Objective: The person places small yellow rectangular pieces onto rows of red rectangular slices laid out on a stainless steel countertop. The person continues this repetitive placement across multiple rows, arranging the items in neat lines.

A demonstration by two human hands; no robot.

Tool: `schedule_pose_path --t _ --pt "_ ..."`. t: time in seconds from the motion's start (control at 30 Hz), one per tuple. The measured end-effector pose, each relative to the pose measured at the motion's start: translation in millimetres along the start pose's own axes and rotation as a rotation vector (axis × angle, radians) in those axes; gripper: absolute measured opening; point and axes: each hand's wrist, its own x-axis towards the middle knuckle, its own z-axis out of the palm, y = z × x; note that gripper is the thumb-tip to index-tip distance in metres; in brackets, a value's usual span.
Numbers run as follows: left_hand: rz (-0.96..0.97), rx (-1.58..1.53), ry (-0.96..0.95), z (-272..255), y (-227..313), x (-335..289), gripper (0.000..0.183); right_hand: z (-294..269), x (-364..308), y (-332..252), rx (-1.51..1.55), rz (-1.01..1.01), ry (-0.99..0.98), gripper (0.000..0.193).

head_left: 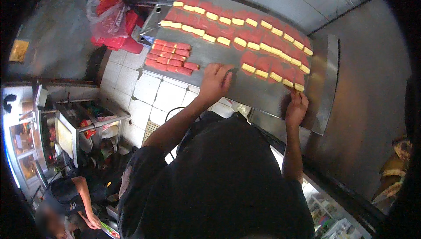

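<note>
Rows of thin red meat slices [289, 73] lie flat on a steel table [210, 61], most with a yellow stick [248, 68] across the near end. At the table's left side, several finished red rolls [169, 61] are stacked in short rows. My left hand [215, 83] rests by the near edge, just right of the rolls; its fingers are apart and hold nothing visible. At the right end of the nearest row, my right hand [297, 108] has its fingertips together on the near edge of the last meat slice, right below its yellow stick.
A raised steel edge [329, 85] borders the table on the right. Red plastic bins and bags [109, 19] stand beyond its left corner. At lower left another person [70, 195] works near a tray, beside a shelf unit [79, 129]. White floor tiles [147, 87] show between.
</note>
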Motion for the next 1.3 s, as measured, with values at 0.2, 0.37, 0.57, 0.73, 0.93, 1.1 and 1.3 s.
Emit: schedule_pose_path --t 0.2,0.37,0.57,0.73,0.93,1.1,1.3 --pt "-0.155 0.126 0.233 -62.0 -40.4 -27.7 0.026 3.4 -9.5 5.1 -0.075 -0.050 0.013 0.045" --pt "-0.305 0.295 0.352 -96.2 -68.6 -49.6 0.023 -8.8 -14.0 -7.5 -0.074 0.050 -0.095 0.047" --pt "-0.394 0.353 0.428 -123.5 -81.7 -61.2 0.023 -30.6 -17.5 -77.3 0.280 -0.086 -0.150 0.034" --pt "-0.273 0.312 0.369 -113.0 -87.7 -50.5 0.026 0.7 53.4 -211.6 1.038 0.048 -0.344 0.027" --pt "-0.166 0.358 0.263 -92.7 -87.0 -45.9 0.027 11.4 134.0 -343.6 0.878 -0.229 -0.505 0.021" --pt "-0.027 0.333 0.365 -77.7 -64.7 -21.9 0.026 10.6 117.1 -326.1 0.674 -0.336 -0.174 0.017" --pt "0.231 -0.222 -0.138 24.3 -24.7 56.2 0.039 -9.0 90.7 -170.7 0.614 -0.285 -0.096 0.017"
